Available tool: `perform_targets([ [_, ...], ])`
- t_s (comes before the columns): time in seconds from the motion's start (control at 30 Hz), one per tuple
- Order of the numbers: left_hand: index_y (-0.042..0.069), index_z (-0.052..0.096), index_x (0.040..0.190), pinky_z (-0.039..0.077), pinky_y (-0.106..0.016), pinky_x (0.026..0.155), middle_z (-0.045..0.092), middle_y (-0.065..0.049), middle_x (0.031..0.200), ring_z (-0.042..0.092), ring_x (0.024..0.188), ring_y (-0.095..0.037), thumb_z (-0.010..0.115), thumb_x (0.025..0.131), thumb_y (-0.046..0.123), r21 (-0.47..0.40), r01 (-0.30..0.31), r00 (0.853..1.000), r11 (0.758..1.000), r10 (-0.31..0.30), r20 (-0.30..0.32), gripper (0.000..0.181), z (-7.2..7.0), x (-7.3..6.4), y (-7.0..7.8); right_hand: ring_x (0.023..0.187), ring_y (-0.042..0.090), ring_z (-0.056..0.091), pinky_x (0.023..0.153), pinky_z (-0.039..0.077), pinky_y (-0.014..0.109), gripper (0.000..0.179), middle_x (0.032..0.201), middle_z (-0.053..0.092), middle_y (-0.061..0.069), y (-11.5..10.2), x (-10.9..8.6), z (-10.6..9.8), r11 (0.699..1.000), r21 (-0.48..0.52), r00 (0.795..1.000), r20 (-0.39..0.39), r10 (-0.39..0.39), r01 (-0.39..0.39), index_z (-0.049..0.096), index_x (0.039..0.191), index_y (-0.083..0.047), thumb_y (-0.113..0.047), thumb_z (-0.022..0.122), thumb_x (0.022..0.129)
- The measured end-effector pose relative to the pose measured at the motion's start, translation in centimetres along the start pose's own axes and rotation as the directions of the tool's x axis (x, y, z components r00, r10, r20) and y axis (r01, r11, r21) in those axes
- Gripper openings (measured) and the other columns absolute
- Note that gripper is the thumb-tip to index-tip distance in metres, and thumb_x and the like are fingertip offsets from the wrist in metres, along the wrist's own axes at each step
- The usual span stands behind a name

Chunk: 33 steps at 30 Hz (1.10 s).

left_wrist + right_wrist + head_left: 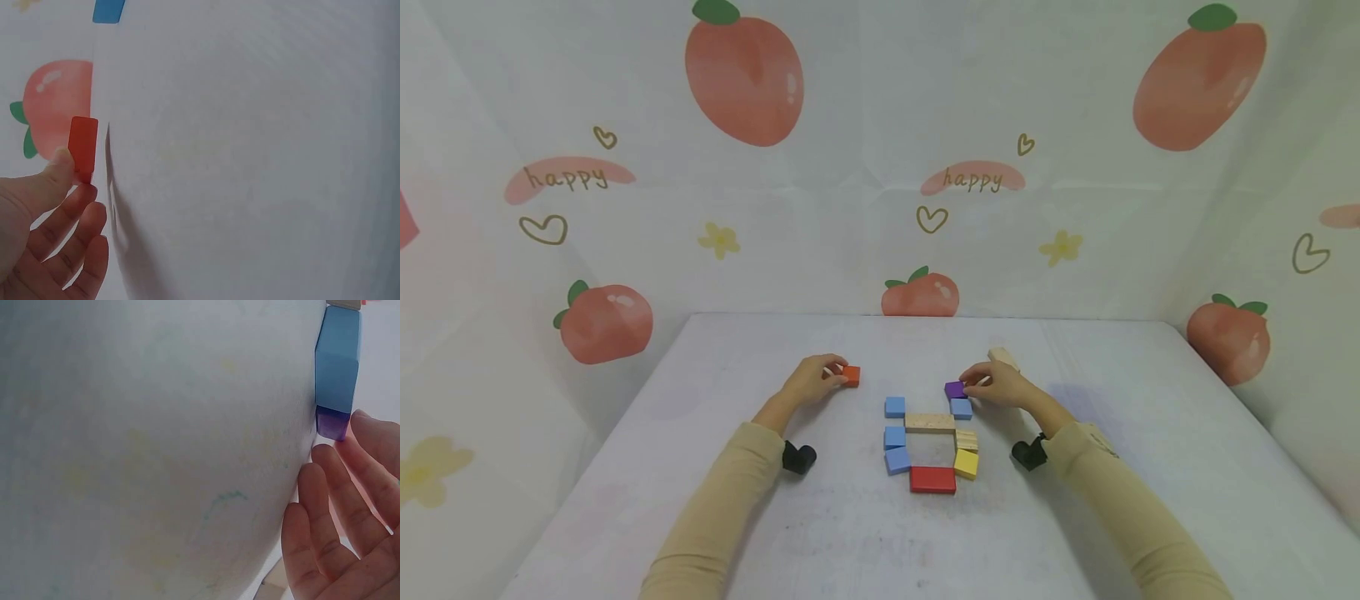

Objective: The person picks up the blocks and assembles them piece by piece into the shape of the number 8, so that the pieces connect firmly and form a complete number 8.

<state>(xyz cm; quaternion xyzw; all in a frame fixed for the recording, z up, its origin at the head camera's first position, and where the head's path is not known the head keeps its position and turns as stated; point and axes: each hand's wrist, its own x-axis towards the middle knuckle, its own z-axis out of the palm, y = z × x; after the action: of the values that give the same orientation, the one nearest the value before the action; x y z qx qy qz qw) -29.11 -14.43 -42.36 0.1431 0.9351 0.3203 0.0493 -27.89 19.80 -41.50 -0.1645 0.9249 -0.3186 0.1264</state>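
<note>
My left hand [815,379] pinches an orange-red block [851,377] between thumb and fingers, left of the other blocks. In the left wrist view that block [84,145] is held upright at the thumb tip, the other fingers curled below it. At the right, my right hand [1000,386] has its thumb and index finger at the outer end of a purple block [954,390], pinching it. The purple block [332,424] sits against the end of a blue block [337,359] in the right wrist view, while the remaining fingers extend loosely beside the tabletop.
Nearer me, blue blocks [894,437], a wooden plank [929,423], a light wooden block [966,440], a yellow block [966,464] and a red block [932,480] outline a shape on the white table [850,542]. Another wooden block [1002,358] lies behind my right hand.
</note>
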Motion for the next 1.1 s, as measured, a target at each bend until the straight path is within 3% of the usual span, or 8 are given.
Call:
perform_targets([
  [0.7,0.006,0.061,0.119,0.049,-0.034,0.083,0.065,-0.012,0.103,0.059,0.090,-0.021,0.062,0.089,0.016,0.022,-0.027,0.999,0.999,0.026,0.026,0.031,1.6,0.6,2.2,0.100,0.027,0.061,0.088,0.051,0.039,0.029,0.108,0.066,0.014,-0.1,0.0,0.1,1.000,0.018,1.000,0.002,0.023,-0.023,0.062,0.114,-0.003,-0.016,0.063,0.089],
  [1.1,0.007,0.062,0.118,0.049,-0.032,0.083,0.065,-0.011,0.104,0.058,0.089,-0.019,0.062,0.089,0.015,-0.007,-0.042,0.998,0.999,0.043,0.046,0.030,2.8,1.1,3.6,0.098,0.025,0.061,0.086,0.052,0.038,0.029,0.107,0.065,0.014,0.2,0.1,0.0,1.000,0.009,1.000,0.005,0.004,-0.004,0.062,0.114,-0.002,-0.016,0.063,0.089],
])
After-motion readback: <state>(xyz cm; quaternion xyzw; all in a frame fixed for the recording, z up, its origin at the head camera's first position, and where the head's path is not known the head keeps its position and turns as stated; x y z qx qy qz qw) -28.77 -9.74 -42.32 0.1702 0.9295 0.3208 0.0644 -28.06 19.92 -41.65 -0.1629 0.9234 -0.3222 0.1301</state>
